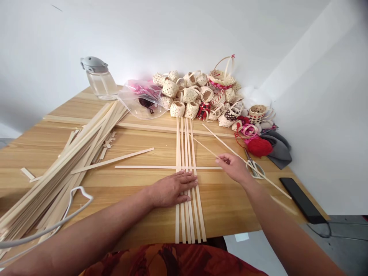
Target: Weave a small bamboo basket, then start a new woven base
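Several pale wooden strips [184, 145] lie side by side on the table, running from near its front edge toward the small baskets. One crosswise strip [143, 167] passes through them at about mid-length. My left hand [172, 188] rests flat on the lengthwise strips, just below that crossing, fingers stretched out. Between the closed thumb and fingers of my right hand [234, 167] is the end of a thin wooden strip [204, 146], slanting up and left to the lengthwise strips. Another loose strip [268, 179] slants past my right hand; part of it is hidden.
A big pile of strips [66, 168] covers the table's left side, with a white cable [82, 190] over it. Small woven baskets [191, 94] crowd the back, beside a plastic bag [143, 97] and bottle [100, 78]. Scissors [254, 166], red yarn [259, 147] and a black phone-like device [301, 200] lie right.
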### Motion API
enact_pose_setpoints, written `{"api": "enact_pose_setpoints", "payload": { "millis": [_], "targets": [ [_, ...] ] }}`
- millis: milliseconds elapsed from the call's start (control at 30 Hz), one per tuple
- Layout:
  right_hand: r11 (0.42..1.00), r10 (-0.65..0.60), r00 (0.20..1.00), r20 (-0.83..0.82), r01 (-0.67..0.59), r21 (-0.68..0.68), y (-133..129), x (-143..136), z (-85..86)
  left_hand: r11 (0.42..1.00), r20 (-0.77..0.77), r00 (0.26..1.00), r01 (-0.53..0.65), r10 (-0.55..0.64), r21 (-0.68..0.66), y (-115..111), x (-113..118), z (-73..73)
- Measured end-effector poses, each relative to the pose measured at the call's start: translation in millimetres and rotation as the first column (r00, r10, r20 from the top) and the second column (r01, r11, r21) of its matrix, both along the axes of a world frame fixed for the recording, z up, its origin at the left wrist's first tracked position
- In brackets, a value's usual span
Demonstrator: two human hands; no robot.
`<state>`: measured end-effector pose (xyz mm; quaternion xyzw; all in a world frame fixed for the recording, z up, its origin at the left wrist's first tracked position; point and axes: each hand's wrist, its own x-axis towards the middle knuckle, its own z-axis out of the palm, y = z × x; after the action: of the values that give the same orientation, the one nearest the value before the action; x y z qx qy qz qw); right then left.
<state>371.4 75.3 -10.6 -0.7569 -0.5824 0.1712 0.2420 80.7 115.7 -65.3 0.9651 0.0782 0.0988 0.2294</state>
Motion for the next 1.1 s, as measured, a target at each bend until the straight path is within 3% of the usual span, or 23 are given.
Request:
{"api": "enact_pose_setpoints", "payload": {
  "millis": [167,333,1100],
  "targets": [
    [0.961,0.275,0.961,-0.027,-0.275,-0.004,-6,-47,-14.0,1.0,0.023,1.0,-0.004,0.004,-0.007,-1,0,-0.3],
    [0.935,0.353,0.934,-0.045,-0.354,-0.021,-8,-59,-20.4,1.0,0.018,1.0,-0.004,0.004,0.003,0,0,-1.4],
    [0.913,0.406,0.914,-0.003,-0.405,-0.034,-11,-58,-23.6,1.0,0.018,1.0,-0.012,0.012,-0.016,0,0,-0.3]
  ]
}}
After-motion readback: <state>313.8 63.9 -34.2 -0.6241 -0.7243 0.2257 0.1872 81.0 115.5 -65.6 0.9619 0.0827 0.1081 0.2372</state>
